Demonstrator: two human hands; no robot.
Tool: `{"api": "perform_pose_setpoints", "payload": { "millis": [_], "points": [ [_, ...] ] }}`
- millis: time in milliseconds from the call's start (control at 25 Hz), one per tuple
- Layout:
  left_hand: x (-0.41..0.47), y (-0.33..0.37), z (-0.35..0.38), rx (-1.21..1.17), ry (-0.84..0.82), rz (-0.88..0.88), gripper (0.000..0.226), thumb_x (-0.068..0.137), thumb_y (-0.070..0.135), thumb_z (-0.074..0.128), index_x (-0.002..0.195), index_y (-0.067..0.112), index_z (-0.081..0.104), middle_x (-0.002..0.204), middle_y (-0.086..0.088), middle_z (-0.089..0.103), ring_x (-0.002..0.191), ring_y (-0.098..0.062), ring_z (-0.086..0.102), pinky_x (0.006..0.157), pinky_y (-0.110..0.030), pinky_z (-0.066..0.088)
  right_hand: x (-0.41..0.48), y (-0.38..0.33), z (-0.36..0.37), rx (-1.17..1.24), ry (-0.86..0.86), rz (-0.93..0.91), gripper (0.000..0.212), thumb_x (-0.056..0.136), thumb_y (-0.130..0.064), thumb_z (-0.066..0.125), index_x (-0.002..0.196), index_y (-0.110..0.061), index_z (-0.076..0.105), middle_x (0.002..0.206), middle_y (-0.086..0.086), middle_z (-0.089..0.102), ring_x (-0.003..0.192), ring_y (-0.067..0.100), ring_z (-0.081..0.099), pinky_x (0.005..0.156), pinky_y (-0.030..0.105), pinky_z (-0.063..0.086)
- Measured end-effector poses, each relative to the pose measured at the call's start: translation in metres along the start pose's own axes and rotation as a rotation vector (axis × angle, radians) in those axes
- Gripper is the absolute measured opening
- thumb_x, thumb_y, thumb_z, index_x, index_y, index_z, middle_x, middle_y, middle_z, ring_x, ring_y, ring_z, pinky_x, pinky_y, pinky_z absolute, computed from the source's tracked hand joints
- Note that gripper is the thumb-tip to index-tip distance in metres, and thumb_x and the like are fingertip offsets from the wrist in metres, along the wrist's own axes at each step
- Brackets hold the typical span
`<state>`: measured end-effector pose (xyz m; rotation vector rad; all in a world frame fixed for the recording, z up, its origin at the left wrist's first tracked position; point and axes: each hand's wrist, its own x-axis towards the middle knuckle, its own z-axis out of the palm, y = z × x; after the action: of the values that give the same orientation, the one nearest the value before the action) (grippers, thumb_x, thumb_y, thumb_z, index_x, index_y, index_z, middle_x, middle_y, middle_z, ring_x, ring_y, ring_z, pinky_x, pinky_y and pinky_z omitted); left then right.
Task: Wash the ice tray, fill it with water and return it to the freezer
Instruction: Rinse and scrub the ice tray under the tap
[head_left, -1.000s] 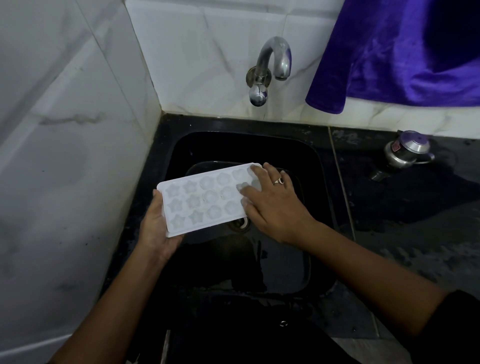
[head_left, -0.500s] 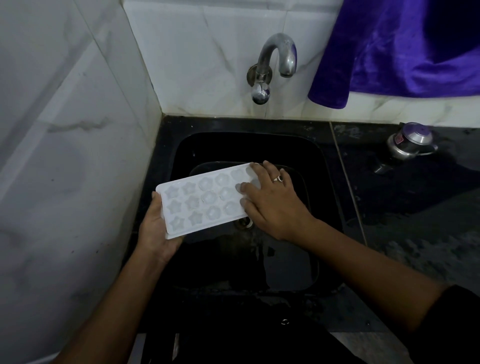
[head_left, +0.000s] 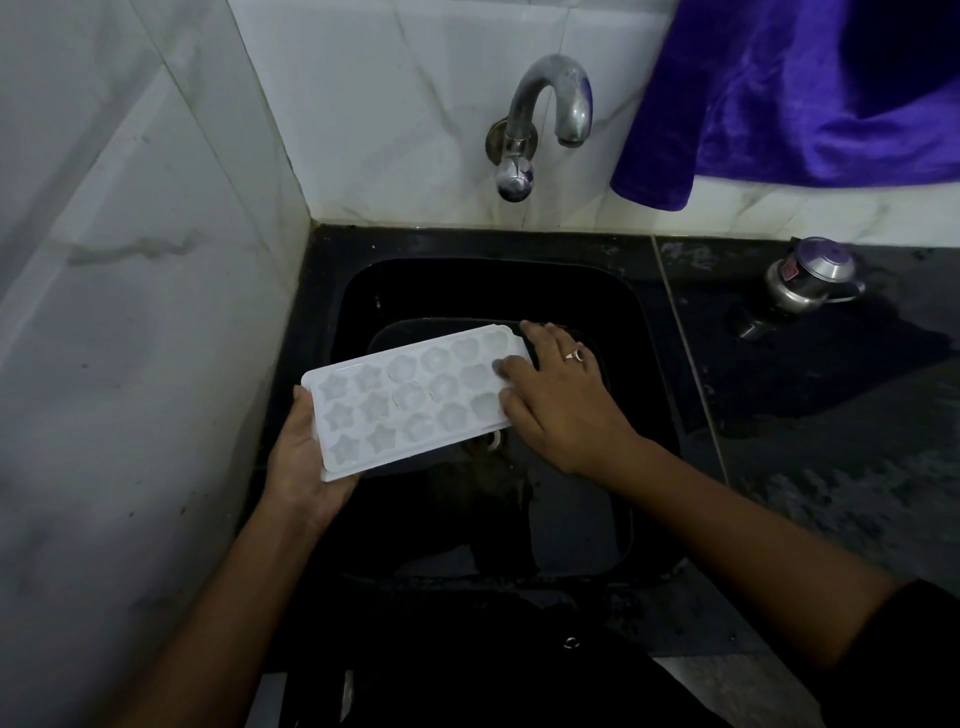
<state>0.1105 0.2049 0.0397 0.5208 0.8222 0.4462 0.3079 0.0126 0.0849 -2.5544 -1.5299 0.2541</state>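
- Holding white ice tray over black sink, moulds facing up; tap on the wall behind
- Left hand gripping tray's left end, fingers beneath
- Right hand on right end; fingers straight, pressing on the moulds
- Purple cloth upper right; metal pot on worktop

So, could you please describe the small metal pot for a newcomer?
Start at the black sink under the tap. On the dark counter to its right, near the wall, sits the small metal pot, the only shiny thing there.
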Motion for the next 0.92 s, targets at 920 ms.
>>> {"api": "perform_pose_setpoints", "payload": {
  "millis": [920],
  "points": [
    [0.003,-0.003,0.012,-0.005,-0.016,0.038,0.067,0.109,0.057,0.029,0.110,0.018,0.083,0.130,-0.012,0.073,0.110,-0.028,0.075,0.075,-0.040,0.064,0.003,0.008,-0.004,-0.029,-0.044,-0.031,0.055,0.102,-0.049,0.029,0.146,-0.022,0.047,0.165,0.019,0.022,0.151,0.041,0.020,0.119,0.063,0.024]
  ]
}}
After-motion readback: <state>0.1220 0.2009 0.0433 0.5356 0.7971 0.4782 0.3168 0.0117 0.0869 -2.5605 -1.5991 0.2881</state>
